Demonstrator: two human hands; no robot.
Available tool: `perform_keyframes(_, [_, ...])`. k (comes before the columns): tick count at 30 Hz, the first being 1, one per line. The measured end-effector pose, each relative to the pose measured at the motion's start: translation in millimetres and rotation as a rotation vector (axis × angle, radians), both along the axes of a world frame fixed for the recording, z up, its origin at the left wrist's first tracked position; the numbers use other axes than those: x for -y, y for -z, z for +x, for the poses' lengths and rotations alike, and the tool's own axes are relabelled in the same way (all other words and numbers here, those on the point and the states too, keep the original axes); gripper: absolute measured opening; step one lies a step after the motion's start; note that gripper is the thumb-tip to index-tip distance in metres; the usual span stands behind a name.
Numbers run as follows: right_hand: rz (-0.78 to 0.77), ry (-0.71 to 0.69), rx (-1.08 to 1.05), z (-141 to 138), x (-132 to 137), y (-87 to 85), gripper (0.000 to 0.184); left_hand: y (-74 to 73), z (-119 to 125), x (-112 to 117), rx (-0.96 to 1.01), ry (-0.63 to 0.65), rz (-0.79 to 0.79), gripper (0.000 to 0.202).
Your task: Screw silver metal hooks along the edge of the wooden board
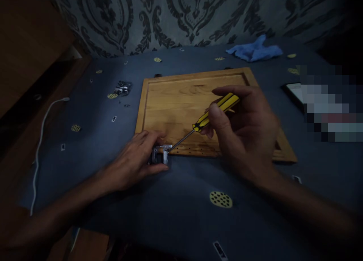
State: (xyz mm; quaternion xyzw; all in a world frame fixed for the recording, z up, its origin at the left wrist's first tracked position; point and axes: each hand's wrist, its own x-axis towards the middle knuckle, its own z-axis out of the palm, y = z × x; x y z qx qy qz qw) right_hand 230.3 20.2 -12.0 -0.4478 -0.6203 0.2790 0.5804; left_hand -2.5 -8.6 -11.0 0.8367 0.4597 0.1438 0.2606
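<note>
A wooden board (pixel 176 102) with a raised frame lies flat on a dark blue patterned cloth. At its near left corner my left hand (pixel 141 151) grips a shiny metal bracket (pixel 165 155), thumb below and fingers above, against the board's edge. My right hand (pixel 244 128) is closed round the yellow and black handle of a screwdriver (pixel 218 110). The screwdriver slants down to the left, its tip at the bracket; whether it sits in a screw is too small to tell. Small dark holes run along the board's near edge, right of the bracket.
Several metal fittings (pixel 123 88) lie in a heap left of the board, with small screws (pixel 127 105) beside them. A blue cloth (pixel 255 49) is crumpled at the back right. A white cable (pixel 42 132) runs down the left side. A dark-edged device (pixel 293 93) lies at the right.
</note>
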Motion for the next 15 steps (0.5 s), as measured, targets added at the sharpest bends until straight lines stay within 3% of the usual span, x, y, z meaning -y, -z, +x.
perform_keyframes(15, [0.001, -0.010, 0.113, -0.8, 1.0, 8.3, 0.019, 2.7, -1.7, 0.6, 0.020, 0.008, -0.002, 0.059])
